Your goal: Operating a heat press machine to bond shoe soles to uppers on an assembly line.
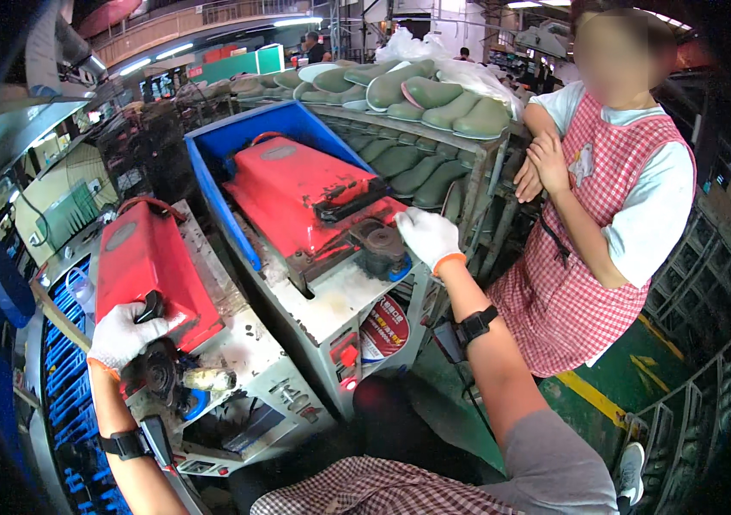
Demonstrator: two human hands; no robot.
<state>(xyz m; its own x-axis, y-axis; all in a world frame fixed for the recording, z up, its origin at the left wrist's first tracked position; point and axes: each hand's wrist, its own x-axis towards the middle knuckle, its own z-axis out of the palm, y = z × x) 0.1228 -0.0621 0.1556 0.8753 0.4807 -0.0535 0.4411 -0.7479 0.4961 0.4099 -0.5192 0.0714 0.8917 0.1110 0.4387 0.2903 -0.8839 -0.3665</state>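
Note:
My left hand (129,335), in a white glove, is closed around the black handle (153,305) at the front of the left machine's red cover (138,266). Its thumb stretches across the cover's surface. Over at the second machine, my right hand (432,236), also gloved, grips the front right corner of a larger red cover (297,180); its fingertips are partly hidden. That cover has its own black handle (353,199), smeared with dark grime. Both covers are down. A dark round mechanism (381,245) sits just below my right hand, and a similar one (160,367) below my left.
A blue tray (211,184) surrounds the larger cover's back and sides. Behind stands a rack of olive-green clogs (443,107). A person in a checked apron (589,206) stands close on the right, hands together. A red-and-white container (384,330) sits inside the second machine.

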